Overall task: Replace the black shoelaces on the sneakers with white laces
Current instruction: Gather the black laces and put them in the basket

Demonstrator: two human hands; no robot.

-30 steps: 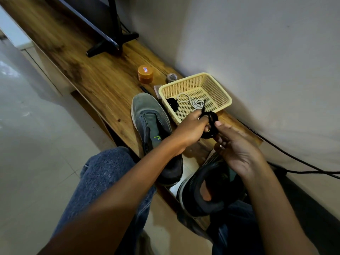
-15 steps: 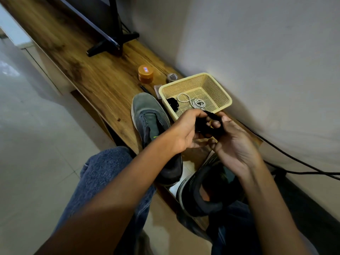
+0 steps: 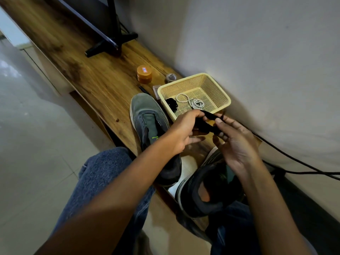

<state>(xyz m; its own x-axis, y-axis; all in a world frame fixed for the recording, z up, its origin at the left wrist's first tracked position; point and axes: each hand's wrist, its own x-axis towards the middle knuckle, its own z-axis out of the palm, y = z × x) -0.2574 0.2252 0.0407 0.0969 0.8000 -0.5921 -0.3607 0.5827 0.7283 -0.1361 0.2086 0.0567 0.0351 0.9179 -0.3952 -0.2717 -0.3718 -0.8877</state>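
Both hands meet over the near corner of the pale yellow perforated plastic basket (image 3: 219, 92). The left hand (image 3: 184, 131) pinches the bundled black shoelace (image 3: 207, 123) between thumb and fingertips, and the right hand (image 3: 237, 142) curls its fingers round the other side of the same bundle, so each grip is grasping the lace, which hangs clear of the wooden surface (image 3: 95, 74) (how many turns the bundle has cannot be told).

Inside the basket lie a coiled white shoelace (image 3: 193, 102) and a small dark bundle (image 3: 172, 104) at the side nearer the grey sneaker. The basket stands against the wall at the back edge of the surface. Just beside its left wall lies the grey laceless sneaker (image 3: 147, 118), toe pointing away, its heel hidden under the left forearm. The second dark sneaker (image 3: 206, 192) sits at the front edge, heel opening toward the camera, partly covered by the right wrist.

Farther along the surface stand a round orange jar with a labelled lid (image 3: 144, 74), a small grey roll (image 3: 170, 77) near the wall, a thin black pen (image 3: 145, 90) and a small clear box (image 3: 156, 91) touching the basket's far corner. A black monitor stand (image 3: 112, 45) occupies the far end. A black cable (image 3: 294, 159) runs along the wall to the right. Blue jeans-clad knees (image 3: 103, 173) sit below the front edge.

Compared with half a second ago, the hands have drawn slightly apart and the lace bundle is stretched longer between them; a second ago it was a tighter loop held higher.
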